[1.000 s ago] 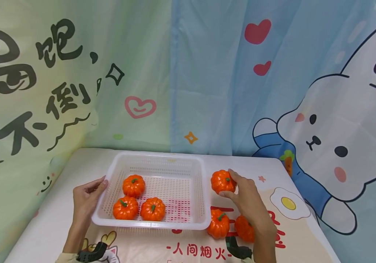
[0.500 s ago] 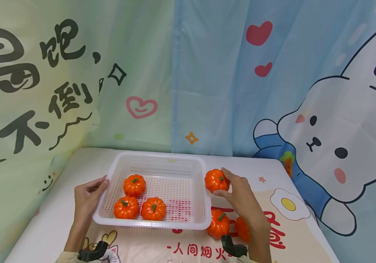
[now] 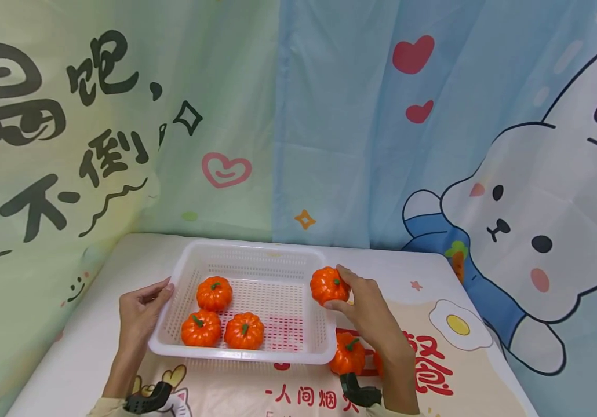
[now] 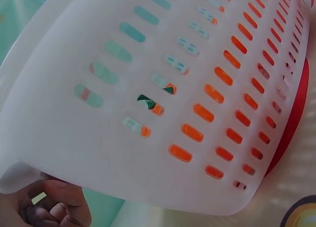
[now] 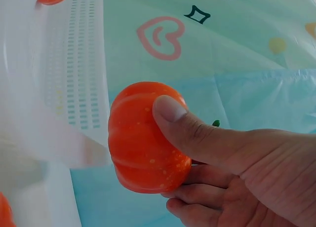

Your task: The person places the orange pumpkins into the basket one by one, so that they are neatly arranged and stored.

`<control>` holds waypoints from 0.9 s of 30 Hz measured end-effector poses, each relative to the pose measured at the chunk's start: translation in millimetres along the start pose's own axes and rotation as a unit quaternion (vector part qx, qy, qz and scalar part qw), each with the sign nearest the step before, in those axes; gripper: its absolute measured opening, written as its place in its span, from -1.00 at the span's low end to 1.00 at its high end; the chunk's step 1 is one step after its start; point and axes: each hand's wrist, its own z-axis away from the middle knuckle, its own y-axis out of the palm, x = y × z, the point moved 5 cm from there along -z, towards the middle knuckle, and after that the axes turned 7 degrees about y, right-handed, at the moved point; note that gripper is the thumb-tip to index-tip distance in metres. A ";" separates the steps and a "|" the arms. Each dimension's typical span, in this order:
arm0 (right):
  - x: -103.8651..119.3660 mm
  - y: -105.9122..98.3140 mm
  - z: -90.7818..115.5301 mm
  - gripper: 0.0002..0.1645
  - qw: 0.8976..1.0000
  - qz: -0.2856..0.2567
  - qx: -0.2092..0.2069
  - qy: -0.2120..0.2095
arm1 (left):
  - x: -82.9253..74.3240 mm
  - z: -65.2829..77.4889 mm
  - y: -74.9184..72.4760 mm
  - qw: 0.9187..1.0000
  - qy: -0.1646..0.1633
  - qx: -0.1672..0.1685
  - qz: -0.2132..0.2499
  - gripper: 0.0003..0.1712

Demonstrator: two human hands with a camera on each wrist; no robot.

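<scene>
Pumpkin [image 3: 324,287] shows stem [image 3: 337,281] in head view; right wrist, only tip.

bench [image 3: 387,263] was white and beige with red lettering [image 3: 327,398] and a fried egg print [image 3: 457,324], white basket [image 3: 241,354] sat on it, one orange pumpkin [image 3: 347,354] by the basket's near right corner, second pumpkin [image 3: 378,364] mostly hidden further right

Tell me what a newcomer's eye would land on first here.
Likely the glossy orange pumpkin held in the right hand, at the right rim of the white basket. Next, three similar pumpkins sit inside it, toward the left, with the left hand gripping its left edge. Behind, a big cartoon rabbit covers the backdrop's right side.
</scene>
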 end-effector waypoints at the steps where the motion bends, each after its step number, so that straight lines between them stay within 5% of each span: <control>1: 1.3 2.0 -1.0 0.03 1.000 0.000 0.001 -0.003 | 0.8 -0.3 -0.4 1.000 -0.001 -0.001 0.000 -0.57; 27: 31.4 37.2 -12.3 -0.01 0.999 0.004 0.024 -0.029 | 2.2 -0.8 0.6 1.000 0.001 -0.003 0.008 -0.55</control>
